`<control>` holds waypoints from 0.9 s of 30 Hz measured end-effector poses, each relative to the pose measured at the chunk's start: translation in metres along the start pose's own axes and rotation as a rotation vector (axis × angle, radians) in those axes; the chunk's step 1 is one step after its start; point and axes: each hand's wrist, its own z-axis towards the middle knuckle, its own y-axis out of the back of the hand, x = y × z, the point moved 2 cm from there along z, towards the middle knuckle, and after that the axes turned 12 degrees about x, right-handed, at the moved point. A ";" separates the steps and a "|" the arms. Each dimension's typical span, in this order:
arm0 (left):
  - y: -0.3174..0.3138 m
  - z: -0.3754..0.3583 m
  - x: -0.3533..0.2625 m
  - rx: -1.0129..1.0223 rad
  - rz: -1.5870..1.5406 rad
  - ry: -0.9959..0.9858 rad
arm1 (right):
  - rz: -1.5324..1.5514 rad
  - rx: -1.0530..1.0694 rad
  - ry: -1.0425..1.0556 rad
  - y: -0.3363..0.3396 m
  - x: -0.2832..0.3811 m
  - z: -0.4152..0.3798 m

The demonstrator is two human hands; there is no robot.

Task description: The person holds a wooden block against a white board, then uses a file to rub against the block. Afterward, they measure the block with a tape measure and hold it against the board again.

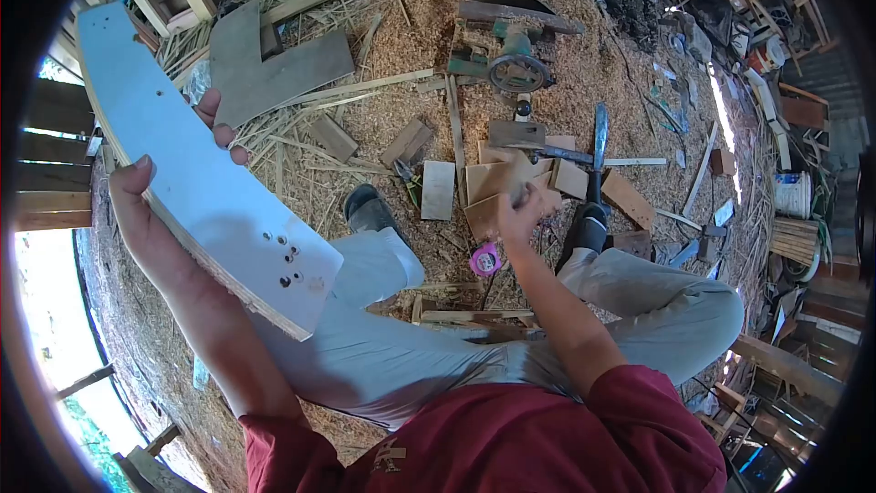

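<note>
My left hand [139, 205] grips a long curved plywood board [214, 169] with a pale bluish-white face, thumb on the near edge and fingertips over the far edge. Several small holes pierce the board near its lower end. In front of me, my right hand [527, 215] is closed around a small tan wooden block [516, 172], both smeared by motion. This is right over a group of cut blocks [484, 184] on the shavings. A pink tape measure [485, 259] lies just left of my right wrist.
Beyond the blocks stands a green tool with a handwheel [518, 73]. A long blue-handled tool [599, 132] lies by my right foot, and pliers [410, 184] by my left. A grey L-shaped panel [274, 68] rests at the upper left. Wood shavings [401, 46] cover the ground.
</note>
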 end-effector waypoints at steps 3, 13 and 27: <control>0.007 -0.001 0.004 -0.005 -0.049 0.010 | 0.126 0.463 0.038 -0.009 0.042 0.004; 0.009 -0.005 0.003 0.080 -0.178 0.062 | -0.993 0.296 0.341 -0.002 0.039 0.148; -0.008 0.001 0.012 0.233 -0.083 0.097 | -0.411 0.542 0.500 0.007 0.031 0.087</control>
